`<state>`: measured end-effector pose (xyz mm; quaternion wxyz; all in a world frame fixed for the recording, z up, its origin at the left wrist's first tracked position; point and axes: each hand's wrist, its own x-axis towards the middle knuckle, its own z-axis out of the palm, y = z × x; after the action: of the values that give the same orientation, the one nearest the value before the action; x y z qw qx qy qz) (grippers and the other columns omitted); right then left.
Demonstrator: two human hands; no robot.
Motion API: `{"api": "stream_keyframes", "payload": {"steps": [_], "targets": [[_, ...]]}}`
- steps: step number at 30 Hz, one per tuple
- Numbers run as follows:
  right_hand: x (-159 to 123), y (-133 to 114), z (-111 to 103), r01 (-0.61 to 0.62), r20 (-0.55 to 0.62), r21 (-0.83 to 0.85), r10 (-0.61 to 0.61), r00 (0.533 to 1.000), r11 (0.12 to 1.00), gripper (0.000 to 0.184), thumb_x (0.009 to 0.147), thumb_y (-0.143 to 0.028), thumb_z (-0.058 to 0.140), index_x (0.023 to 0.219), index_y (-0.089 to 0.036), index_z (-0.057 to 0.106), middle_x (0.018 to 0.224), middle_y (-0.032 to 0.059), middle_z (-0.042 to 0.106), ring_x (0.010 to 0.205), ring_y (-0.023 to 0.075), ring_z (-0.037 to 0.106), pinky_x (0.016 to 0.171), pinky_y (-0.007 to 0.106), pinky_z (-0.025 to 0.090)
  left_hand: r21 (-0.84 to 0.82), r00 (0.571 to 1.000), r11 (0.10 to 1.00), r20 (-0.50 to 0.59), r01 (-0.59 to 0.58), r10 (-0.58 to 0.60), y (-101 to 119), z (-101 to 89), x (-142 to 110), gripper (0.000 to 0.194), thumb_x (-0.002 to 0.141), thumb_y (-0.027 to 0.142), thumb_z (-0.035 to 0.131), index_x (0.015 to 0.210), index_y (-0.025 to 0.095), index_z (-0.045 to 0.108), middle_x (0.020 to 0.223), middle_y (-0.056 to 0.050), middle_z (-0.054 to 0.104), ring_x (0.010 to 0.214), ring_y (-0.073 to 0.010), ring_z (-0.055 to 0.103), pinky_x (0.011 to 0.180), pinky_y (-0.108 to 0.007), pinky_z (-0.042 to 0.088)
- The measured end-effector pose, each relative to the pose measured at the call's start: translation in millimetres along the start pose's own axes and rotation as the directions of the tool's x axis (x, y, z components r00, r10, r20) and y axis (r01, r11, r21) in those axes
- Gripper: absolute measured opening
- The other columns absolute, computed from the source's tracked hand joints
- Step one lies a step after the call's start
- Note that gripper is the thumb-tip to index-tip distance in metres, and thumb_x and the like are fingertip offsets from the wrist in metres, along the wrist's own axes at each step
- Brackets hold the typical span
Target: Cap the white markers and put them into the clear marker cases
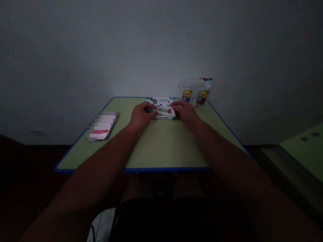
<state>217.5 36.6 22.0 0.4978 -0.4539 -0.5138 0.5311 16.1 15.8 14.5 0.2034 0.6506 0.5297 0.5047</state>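
Note:
White markers lie in a stacked, frame-like arrangement near the far edge of the green table (166, 148). My left hand (141, 117) is closed at the left side of the stack, thumb and index finger pinching the green end of a white marker (163, 113). On the right side, the fingers of my right hand (186, 112) close around another white marker (173, 112), whose green end points toward me. Below them a white marker (162, 117) lies crosswise. Further white markers (161, 99) sit behind, partly hidden by my fingers.
At the back right of the table stand two clear plastic cases with yellow labels; the left case (187, 95) is beside the right case (204, 95), which has colourful marker ends at its top. A phone (102, 126), its screen blurred, lies at the left. The wall (161, 47) rises behind.

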Motion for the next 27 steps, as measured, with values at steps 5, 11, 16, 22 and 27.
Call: {"api": "stream_keyframes", "payload": {"steps": [5, 11, 16, 22, 27], "targets": [[0.0, 1.2, -1.1, 0.001, 0.017, 0.007, -0.001, 1.0, 1.0, 0.008, 0.081, -0.019, 0.068, 0.086, -0.02, 0.062, 0.074, 0.0006, 0.071, 0.053, 0.0091, 0.057, 0.048, 0.02, 0.046, -0.007, 1.0, 1.0, -0.009, 0.002, -0.002, 1.0, 0.2, -0.1, 0.016, 0.066, 0.021, 0.079, 0.08, 0.019, 0.073, 0.06, 0.004, 0.054, 0.056, -0.0104, 0.043, 0.053, -0.027, 0.034], [1.9, 4.6, -3.9, 0.041, 0.065, 0.006, -0.041, 0.997, 0.999, 0.021, 0.077, -0.027, 0.077, 0.086, -0.021, 0.06, 0.076, 0.001, 0.072, 0.053, 0.0091, 0.058, 0.048, 0.02, 0.047, -0.017, 1.0, 1.0, -0.006, 0.008, -0.008, 1.5, 0.2, -0.3, 0.015, 0.066, 0.021, 0.078, 0.08, 0.019, 0.072, 0.06, 0.004, 0.054, 0.056, -0.0105, 0.042, 0.053, -0.027, 0.032], [1.8, 4.1, -3.1, 0.028, 0.057, 0.003, -0.028, 0.998, 1.0, 0.019, 0.079, -0.025, 0.077, 0.086, -0.021, 0.06, 0.075, 0.0005, 0.072, 0.053, 0.0091, 0.058, 0.048, 0.02, 0.048, -0.015, 1.0, 1.0, -0.009, 0.013, -0.013, 3.2, -0.7, -0.8, 0.016, 0.065, 0.021, 0.079, 0.08, 0.019, 0.072, 0.06, 0.004, 0.053, 0.056, -0.0109, 0.042, 0.054, -0.027, 0.033], [-3.0, -3.2, 1.1, -0.015, 0.025, 0.051, 0.014, 1.0, 0.999, 0.011, 0.085, -0.021, 0.071, 0.087, -0.02, 0.06, 0.074, 0.0003, 0.071, 0.054, 0.0096, 0.06, 0.048, 0.02, 0.048, 0.102, 0.999, 0.994, -0.022, -0.047, 0.049, 7.4, -2.2, -4.2, 0.013, 0.07, 0.022, 0.074, 0.082, 0.018, 0.072, 0.063, 0.004, 0.054, 0.058, -0.011, 0.044, 0.058, -0.027, 0.035], [-3.8, -5.6, 1.3, -0.039, 0.022, 0.12, 0.037, 0.999, 0.992, 0.009, 0.09, -0.025, 0.067, 0.09, -0.02, 0.059, 0.073, -0.0008, 0.071, 0.053, 0.0083, 0.059, 0.049, 0.019, 0.049, 0.171, 0.995, 0.982, -0.039, -0.085, 0.092, 10.1, -2.1, -6.8, 0.013, 0.071, 0.019, 0.072, 0.084, 0.019, 0.071, 0.065, 0.003, 0.055, 0.061, -0.013, 0.046, 0.061, -0.028, 0.037]]}}
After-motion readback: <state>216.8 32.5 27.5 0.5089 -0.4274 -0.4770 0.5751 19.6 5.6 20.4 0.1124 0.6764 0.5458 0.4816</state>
